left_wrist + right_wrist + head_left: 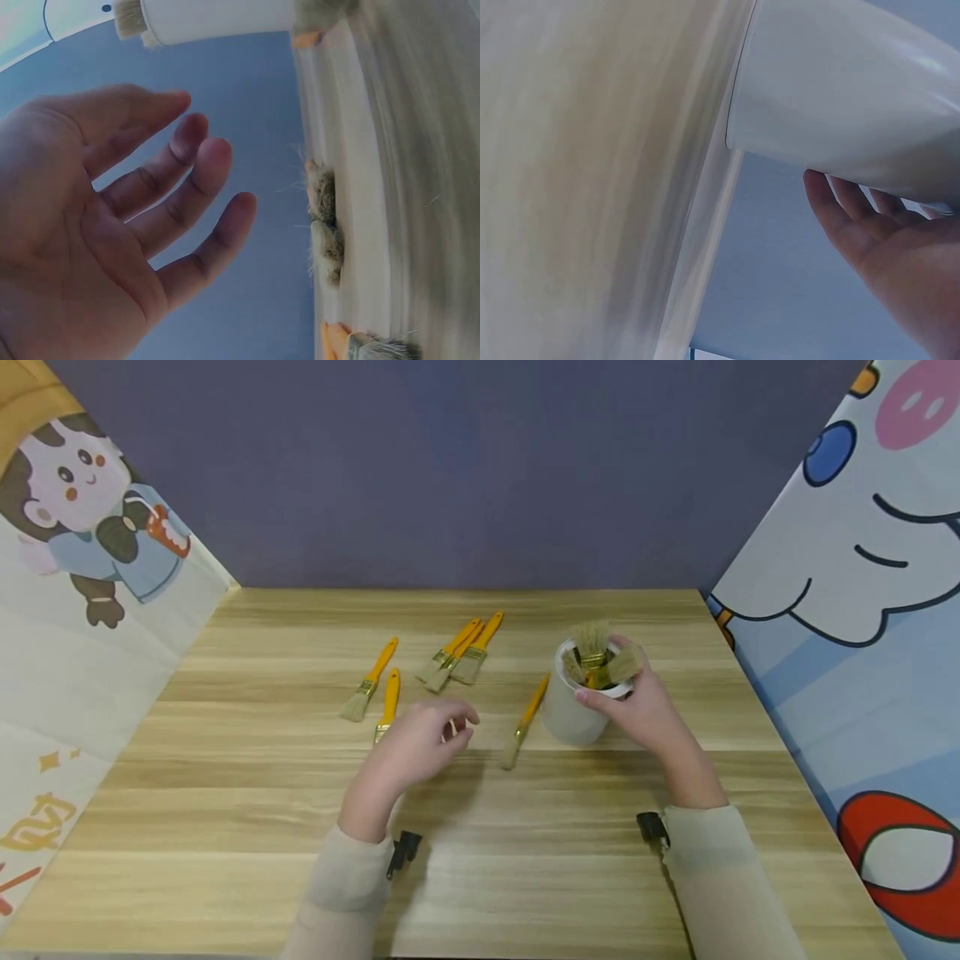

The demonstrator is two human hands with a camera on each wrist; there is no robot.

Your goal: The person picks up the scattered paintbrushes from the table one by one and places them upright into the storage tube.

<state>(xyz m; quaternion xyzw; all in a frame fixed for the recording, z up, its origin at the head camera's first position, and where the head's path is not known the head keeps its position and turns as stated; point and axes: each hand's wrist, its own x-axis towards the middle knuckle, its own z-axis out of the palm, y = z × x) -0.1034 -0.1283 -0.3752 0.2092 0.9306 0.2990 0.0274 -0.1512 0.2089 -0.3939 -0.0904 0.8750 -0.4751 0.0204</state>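
At the near edge of the worktop (517, 877) you've got both light sleeves (341, 885) reaching in, each with a little black clip (405, 852) at the cuff. Bit further in, your left hand (423, 739) hovers over the wood, fingers loosely bent with gaps between them in the wrist view. It hides the bristle end of one yellow-handled brush (392, 697). Over to the right a lone brush (525, 722) lies at a slant, handle tip just beside the white cup (573, 714). That cup stands on the worktop right of centre, and your right hand (648, 710) grips it near the rim, thumb on the near side, fingers curled round the far side. Brushes poke out of it bristles up (594, 647). Past your left hand lies another brush (381, 662), then three overlapping brushes (455, 660) further back, and behind everything, a dark bluish wall (480, 477).
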